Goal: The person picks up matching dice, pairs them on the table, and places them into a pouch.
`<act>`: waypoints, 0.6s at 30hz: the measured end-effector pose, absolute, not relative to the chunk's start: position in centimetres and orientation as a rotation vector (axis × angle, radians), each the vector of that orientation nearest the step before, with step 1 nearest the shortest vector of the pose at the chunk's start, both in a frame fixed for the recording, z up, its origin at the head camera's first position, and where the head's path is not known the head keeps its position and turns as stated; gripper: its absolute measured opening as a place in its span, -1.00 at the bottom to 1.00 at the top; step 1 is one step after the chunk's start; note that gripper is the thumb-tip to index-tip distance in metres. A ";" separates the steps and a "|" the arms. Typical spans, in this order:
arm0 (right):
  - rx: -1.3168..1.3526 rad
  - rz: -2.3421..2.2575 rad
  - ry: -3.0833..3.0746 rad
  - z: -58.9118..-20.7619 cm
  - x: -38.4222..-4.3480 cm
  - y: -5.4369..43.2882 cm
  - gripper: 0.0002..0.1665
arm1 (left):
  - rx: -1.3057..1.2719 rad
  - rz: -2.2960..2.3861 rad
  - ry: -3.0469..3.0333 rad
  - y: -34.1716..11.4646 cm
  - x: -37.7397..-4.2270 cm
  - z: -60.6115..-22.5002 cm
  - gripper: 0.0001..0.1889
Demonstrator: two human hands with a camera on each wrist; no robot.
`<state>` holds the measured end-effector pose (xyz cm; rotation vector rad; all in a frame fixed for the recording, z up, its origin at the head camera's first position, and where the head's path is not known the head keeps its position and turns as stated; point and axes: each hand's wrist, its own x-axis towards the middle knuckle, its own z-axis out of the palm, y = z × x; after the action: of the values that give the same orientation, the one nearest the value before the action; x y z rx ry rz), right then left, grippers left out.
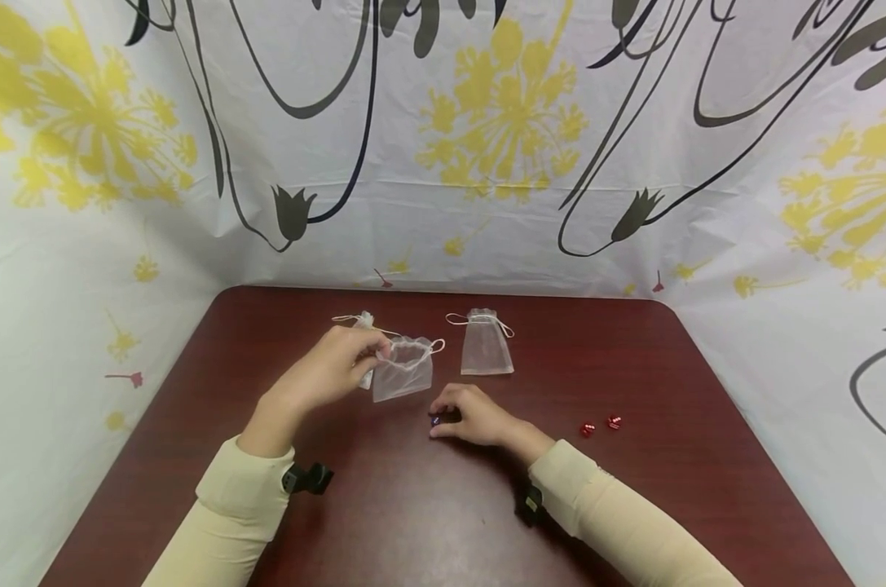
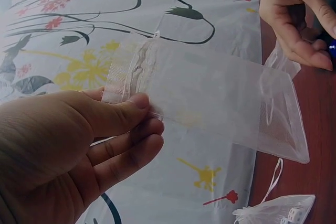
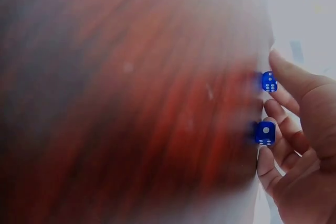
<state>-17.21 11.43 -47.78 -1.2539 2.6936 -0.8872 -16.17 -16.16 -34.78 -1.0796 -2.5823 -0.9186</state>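
My left hand [image 1: 332, 363] pinches a sheer white drawstring bag [image 2: 210, 93] near its gathered mouth, thumb on one side and fingers on the other. The bag hangs flat and see-through. My right hand [image 1: 472, 414] is low over the table to the right of it, thumb and fingers curled around blue dice. Two show in the right wrist view: one die [image 3: 269, 81] by the thumb and another die [image 3: 265, 132] among the fingertips. Partly behind my left hand lies a second sheer bag [image 2: 302, 205] with white dice inside.
A third sheer drawstring bag [image 1: 487, 346] lies flat toward the back of the dark red table [image 1: 384, 505]. Two red dice, one die [image 1: 588, 429] and another die [image 1: 614, 422], sit right of my right hand. A patterned white cloth [image 1: 413, 228] hangs around the table's back and sides.
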 end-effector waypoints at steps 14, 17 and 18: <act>-1.309 -0.939 2.708 -47.7 -17.1 11.6 -0.83 | -1.090 -0.924 -2.599 -16.1 -16.0 -35.1 -0.81; -1.310 -1.031 2.709 -47.3 -17.2 11.6 -0.84 | -1.089 -0.922 -2.595 -16.1 -16.0 -35.2 -0.82; -1.311 -1.049 2.717 -47.0 -17.2 11.6 -0.84 | -1.089 -0.920 -2.594 -16.1 -16.0 -35.3 -0.82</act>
<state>-17.17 11.63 -47.00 -1.3111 2.7170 -1.0491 -16.03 -16.08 -35.27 -1.0893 -2.5943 -0.9196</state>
